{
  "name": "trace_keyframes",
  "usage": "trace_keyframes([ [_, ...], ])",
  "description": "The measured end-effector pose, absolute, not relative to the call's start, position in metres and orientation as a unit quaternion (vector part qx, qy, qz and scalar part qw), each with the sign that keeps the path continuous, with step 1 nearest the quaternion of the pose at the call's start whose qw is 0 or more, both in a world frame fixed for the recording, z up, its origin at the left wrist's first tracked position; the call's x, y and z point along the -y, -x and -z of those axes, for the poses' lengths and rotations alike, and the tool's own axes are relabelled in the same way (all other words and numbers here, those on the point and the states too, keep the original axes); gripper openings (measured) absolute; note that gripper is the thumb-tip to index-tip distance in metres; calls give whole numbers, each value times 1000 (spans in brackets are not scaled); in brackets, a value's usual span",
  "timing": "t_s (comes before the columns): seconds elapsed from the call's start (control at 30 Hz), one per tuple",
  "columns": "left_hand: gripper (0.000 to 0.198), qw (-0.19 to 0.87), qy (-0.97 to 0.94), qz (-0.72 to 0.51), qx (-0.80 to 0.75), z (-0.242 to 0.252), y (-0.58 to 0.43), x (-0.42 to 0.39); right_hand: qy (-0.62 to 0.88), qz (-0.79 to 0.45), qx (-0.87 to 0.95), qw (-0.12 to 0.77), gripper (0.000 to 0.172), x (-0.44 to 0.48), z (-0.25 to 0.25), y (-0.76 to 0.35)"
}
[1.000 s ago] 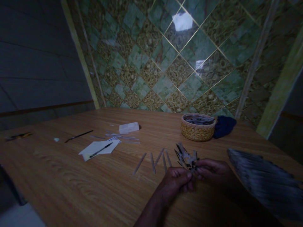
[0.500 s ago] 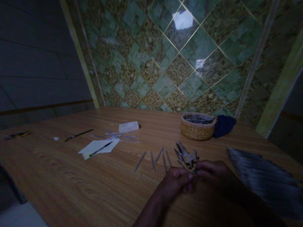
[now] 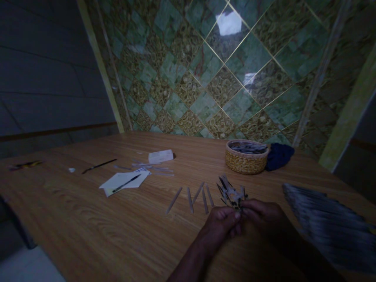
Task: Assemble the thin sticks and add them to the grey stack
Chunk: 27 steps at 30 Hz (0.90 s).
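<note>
Fingers [image 3: 232,215] of both hands are curled in tight and pinched round the bottom end of a bundle of sticks [image 3: 231,193]. The left hand [image 3: 220,226] and right hand [image 3: 262,216] are pressed tog w/ fingertips touching, so no gap to speak of. The bundle fans up and away from the hands, pale sticks w/ dark bits on them, held just above the table [image 3: 88,219] at the near right-of-centre. It's pretty dim so can't tell exactly what the sticks are, tbh. Just left of the bundle there's a few loose sticks [image 3: 190,197] lying flat on the wood, splayed apart. Further back and a bit right sits a woven basket [image 3: 245,167] w/ more thin stuff in it, and a dark blue cloth [image 3: 279,155] touching its right side. Far left-ish there's a white box [image 3: 160,156], a sheet of paper [image 3: 119,180] w/ a pen [image 3: 127,183] on top, and another dark pen-like thing [image 3: 99,166] further left. On the near right, a striped grey pile [image 3: 331,229], too blurry to say what it is. Behind it all, a green tiled wall [image 3: 205,78].
</note>
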<state>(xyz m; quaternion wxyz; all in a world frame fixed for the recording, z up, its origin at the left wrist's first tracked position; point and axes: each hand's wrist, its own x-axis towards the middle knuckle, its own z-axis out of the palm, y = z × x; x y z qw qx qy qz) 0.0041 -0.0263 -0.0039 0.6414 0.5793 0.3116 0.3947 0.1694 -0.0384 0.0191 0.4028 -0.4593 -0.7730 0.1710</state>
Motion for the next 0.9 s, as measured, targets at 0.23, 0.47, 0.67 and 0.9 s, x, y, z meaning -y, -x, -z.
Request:
trace_keyframes([
  [0.23, 42, 650, -547, -429, -307, 3, -8, 24, 455, -125, 753, 458, 27, 40, -14, -163],
  [0.47, 45, 655, -542, -439, -291, 4, -9, 25, 457, -69, 743, 484, 27, 43, -12, -156],
  [0.67, 43, 601, -573, -468, -302, 0, -13, 32, 483, -110, 705, 508, 26, 47, -8, -152],
  [0.9, 40, 584, -578, -471, -321, 0, -11, 31, 489, -165, 678, 524, 25, 46, -6, -150],
])
